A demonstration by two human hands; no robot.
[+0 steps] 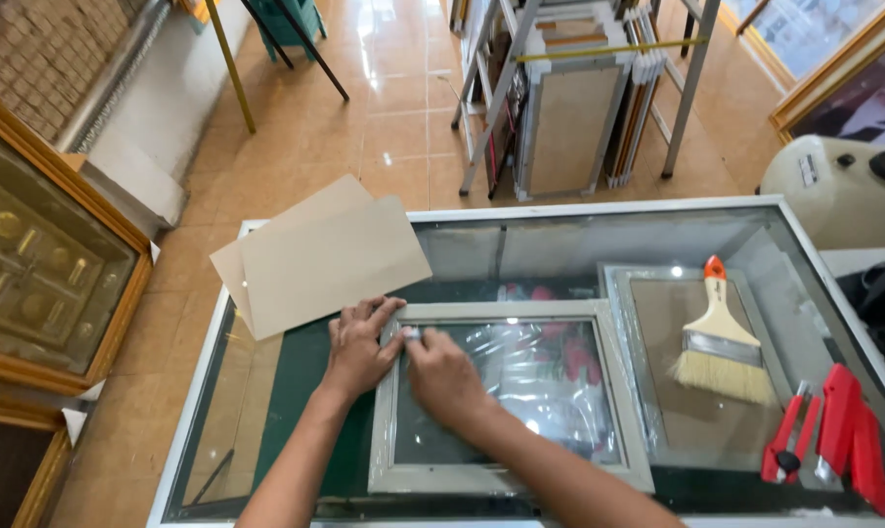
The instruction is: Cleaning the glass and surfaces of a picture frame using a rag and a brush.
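Picture frame (506, 396), grey-green, plastic-wrapped, lies flat on glass-topped table (520, 244). Left hand (357, 347) rests on its upper-left corner, fingers spread apart. Right hand (440, 376) just beside, fingertips pinched together at the top rail. Paintbrush (721, 337) and red tools (833, 435) lie to the right; cardboard sheets (320, 256) behind.

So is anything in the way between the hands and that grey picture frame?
No. Both hands, left hand and right hand, already rest on the grey frame at its top left corner; nothing lies between.

Glass-topped table (481, 227) with picture frame (506, 401), cardboard sheets (320, 256), paintbrush (721, 337), red tool (848, 435).
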